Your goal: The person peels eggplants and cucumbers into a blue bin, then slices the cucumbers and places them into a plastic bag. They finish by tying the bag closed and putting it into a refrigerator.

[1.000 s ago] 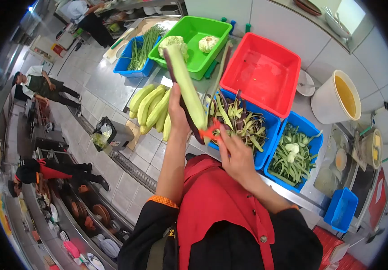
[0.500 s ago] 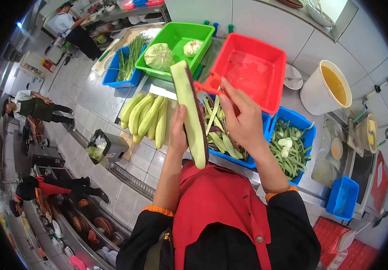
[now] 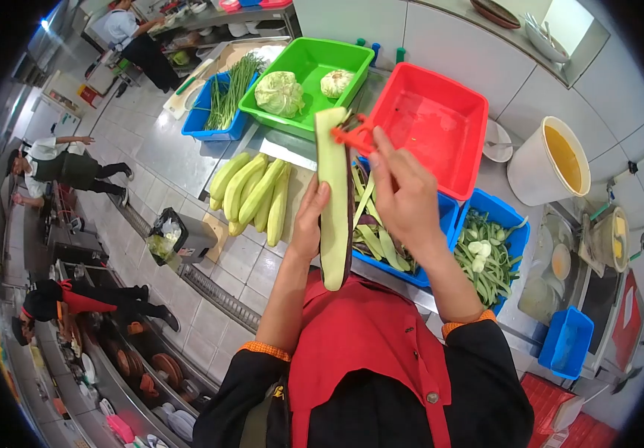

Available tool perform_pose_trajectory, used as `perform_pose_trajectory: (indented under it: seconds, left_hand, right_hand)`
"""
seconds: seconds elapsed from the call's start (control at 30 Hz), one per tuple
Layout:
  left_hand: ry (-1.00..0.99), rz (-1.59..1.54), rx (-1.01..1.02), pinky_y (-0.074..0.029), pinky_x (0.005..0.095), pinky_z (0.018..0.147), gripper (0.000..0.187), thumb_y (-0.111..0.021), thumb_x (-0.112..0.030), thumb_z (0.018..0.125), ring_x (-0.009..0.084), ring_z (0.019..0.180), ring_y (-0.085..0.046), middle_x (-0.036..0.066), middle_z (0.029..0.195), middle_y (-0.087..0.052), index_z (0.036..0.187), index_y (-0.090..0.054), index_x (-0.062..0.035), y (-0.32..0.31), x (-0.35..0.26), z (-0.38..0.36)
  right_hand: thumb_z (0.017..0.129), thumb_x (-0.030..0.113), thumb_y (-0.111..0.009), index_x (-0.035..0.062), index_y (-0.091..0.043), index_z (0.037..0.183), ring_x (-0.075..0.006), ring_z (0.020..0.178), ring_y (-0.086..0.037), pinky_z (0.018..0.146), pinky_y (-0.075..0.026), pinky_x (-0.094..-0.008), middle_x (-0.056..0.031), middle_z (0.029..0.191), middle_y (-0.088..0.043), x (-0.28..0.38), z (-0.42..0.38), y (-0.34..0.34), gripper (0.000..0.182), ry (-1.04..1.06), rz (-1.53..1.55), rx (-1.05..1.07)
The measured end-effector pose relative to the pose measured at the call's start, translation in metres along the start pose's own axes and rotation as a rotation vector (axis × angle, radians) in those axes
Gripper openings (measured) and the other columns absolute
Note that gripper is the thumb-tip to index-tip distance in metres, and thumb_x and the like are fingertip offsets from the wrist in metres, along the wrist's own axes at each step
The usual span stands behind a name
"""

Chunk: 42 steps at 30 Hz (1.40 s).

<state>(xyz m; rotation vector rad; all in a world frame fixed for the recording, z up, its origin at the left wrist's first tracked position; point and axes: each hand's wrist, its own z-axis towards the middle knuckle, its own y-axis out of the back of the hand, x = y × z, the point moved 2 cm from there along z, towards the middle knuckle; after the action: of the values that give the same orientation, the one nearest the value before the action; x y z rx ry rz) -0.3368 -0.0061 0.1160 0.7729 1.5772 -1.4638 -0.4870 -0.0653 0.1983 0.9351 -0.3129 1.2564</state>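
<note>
A long, partly peeled eggplant (image 3: 333, 216) stands nearly upright in my left hand (image 3: 310, 222), pale flesh facing me and dark skin left along its right edge. My right hand (image 3: 409, 196) grips a red peeler (image 3: 355, 135), whose head lies against the eggplant's upper right side. Below the hands, a blue bin holds green and purple peelings (image 3: 378, 237). Several peeled, pale green eggplants (image 3: 253, 196) lie in a row to the left.
Behind are a green tub (image 3: 310, 67) with two cabbages (image 3: 279, 94), a red tub (image 3: 430, 123) and a blue bin of long green stalks (image 3: 232, 97). To the right are cut greens (image 3: 481, 254) and a white bucket (image 3: 534, 164) of yellow liquid. Other people work at left.
The eggplant has turned more upright, and the peeler has come to its upper edge. The whole view has shifted slightly. A person at left has moved an arm.
</note>
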Motion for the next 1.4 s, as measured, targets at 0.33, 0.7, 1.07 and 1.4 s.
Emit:
perform_pose_trajectory:
  seconds: [0.33,0.7,1.07,1.4]
  left_hand:
    - [-0.28,-0.233,-0.37,-0.049,0.0276,0.056,0.051,-0.037,-0.053,0.1,0.0156,0.06,-0.057,0.006,0.075,-0.058,0.102,-0.055,-0.0055,0.026,-0.039,0.056]
    - [-0.092,0.04,0.14,-0.049,0.0279,0.06,0.052,-0.042,-0.048,0.099,0.017,0.074,-0.059,0.01,0.097,-0.057,0.122,-0.047,-0.0023,-0.022,-0.002,0.017]
    - [-0.093,-0.141,-0.114,-0.048,0.0252,0.07,0.049,-0.043,-0.045,0.1,0.0124,0.081,-0.058,0.004,0.1,-0.061,0.124,-0.051,-0.0028,-0.028,-0.031,0.026]
    - [-0.244,-0.185,-0.218,-0.051,0.031,0.056,0.049,-0.04,-0.051,0.1,0.0171,0.072,-0.058,0.007,0.085,-0.057,0.114,-0.049,-0.0055,0.024,-0.032,0.069]
  right_hand:
    - [0.094,0.015,-0.058,0.0006,-0.058,0.128,-0.0247,0.064,-0.059,0.06,-0.047,-0.036,-0.0133,0.074,-0.058,-0.029,-0.158,-0.012,0.037,-0.229,0.077,0.555]
    - [0.096,0.013,-0.057,0.002,-0.06,0.127,-0.0104,0.062,-0.049,0.058,-0.04,-0.0249,-0.0076,0.073,-0.058,-0.005,-0.002,0.038,0.033,-0.073,0.103,0.004]
    - [0.093,0.018,-0.061,0.0043,-0.06,0.127,-0.024,0.054,-0.054,0.05,-0.044,-0.0367,-0.0104,0.072,-0.053,0.008,-0.023,0.003,0.037,0.08,-0.16,0.076]
    - [0.094,0.021,-0.054,0.002,-0.061,0.123,-0.0344,0.072,-0.063,0.06,-0.049,-0.0422,-0.0207,0.08,-0.063,-0.03,-0.109,0.017,0.035,-0.184,0.124,0.607]
